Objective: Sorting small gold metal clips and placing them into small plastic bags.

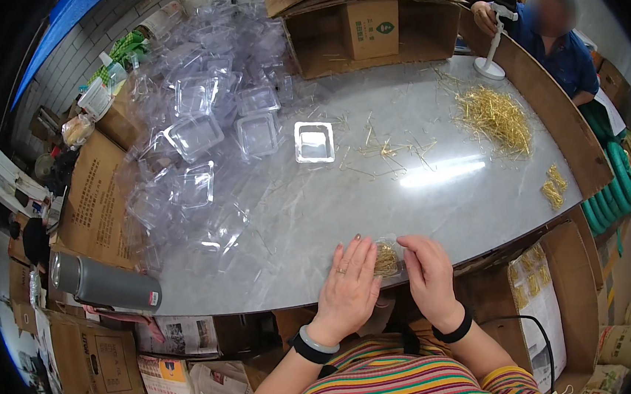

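Note:
My left hand (350, 283) and my right hand (428, 268) rest at the near edge of a grey marble-look table (435, 210). Between them sits a small clear plastic box (386, 258) filled with thin golden straw-like pieces. Both hands touch its sides with fingers pressing on it. An empty clear tray (314, 141) lies farther out at the table's middle. Loose golden strands (390, 150) are scattered beyond it, and a big heap of the same strands (496, 117) lies at the far right.
A heap of empty clear plastic boxes (199, 132) covers the left of the table. A grey flask (104, 284) lies at the near left. Cardboard boxes (369, 30) stand at the back. Another person (555, 37) sits at the far right. Two small golden bundles (553, 187) lie near the right edge.

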{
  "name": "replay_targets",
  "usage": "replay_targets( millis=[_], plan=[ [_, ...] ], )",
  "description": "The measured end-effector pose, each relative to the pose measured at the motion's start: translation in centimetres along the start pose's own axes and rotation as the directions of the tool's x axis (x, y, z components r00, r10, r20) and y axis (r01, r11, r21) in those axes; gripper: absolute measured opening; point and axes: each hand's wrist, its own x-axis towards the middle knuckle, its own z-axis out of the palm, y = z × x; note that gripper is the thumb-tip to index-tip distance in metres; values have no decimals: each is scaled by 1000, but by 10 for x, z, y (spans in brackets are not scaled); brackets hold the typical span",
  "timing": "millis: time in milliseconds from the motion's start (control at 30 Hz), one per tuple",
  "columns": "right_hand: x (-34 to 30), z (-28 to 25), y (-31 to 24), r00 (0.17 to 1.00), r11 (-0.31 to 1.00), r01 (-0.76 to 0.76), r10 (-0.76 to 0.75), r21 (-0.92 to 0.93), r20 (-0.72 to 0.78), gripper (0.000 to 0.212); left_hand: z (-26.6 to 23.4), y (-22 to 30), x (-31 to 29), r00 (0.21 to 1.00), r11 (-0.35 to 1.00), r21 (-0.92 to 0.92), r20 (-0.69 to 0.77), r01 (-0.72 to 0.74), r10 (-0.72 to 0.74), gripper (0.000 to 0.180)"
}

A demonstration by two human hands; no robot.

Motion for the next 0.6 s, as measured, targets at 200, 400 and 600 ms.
replay_targets(
  millis=[200, 400, 600],
  plan=[
    [-13, 8, -1, 988, 982, 135, -144, -135, -57, 27, 3, -2, 0, 1000, 1000, -6, -4, -12, 12, 51],
    [-11, 7, 6, 974, 949, 219, -224, -228, 4, 34, -2, 2, -1, 998, 997, 61, -27, -51, 52, 51],
    [-5, 4, 0, 952, 937, 304, -290, -172, 100, 39, 6, -10, -7, 995, 982, -190, -96, -22, 4, 69]
  ],
)
